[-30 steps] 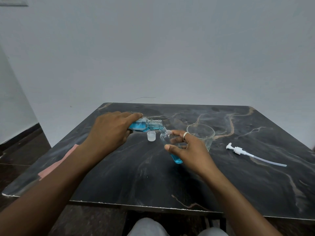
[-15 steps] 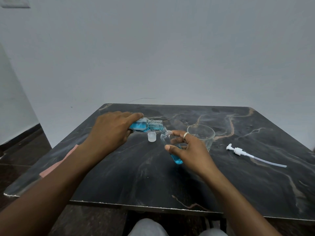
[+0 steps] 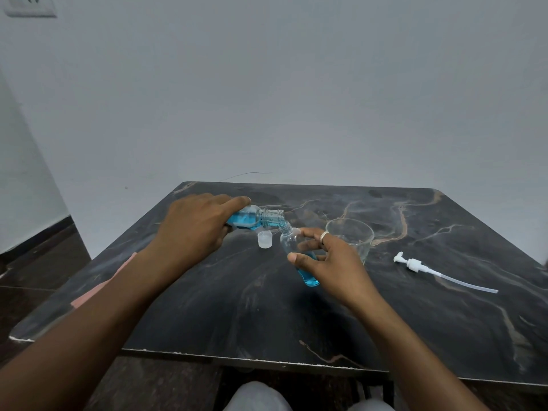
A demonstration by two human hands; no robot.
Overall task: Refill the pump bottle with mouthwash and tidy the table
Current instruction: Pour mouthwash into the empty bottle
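Above the dark marbled surface (image 3: pixel 237 307), grips tipped blue mouthwash bottle (image 3: pixel 255 219) with left hand (image 3: pixel 192 229), small clear pump bottle (image 3: pixel 289 241) with right hand (image 3: pixel 332 262). Risks spilling through misaligned necks.

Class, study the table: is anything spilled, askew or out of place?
No spill shows. The pump lies loose on the table, off its bottle, and a cap sits loose too; both expected mid-refill.

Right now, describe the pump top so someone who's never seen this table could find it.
On the dark marbled table, look to the right side, beyond the clear glass. The pump top lies flat there by itself. It alone is white with a long thin tube trailing off it, unlike the small round cap left of the glass.
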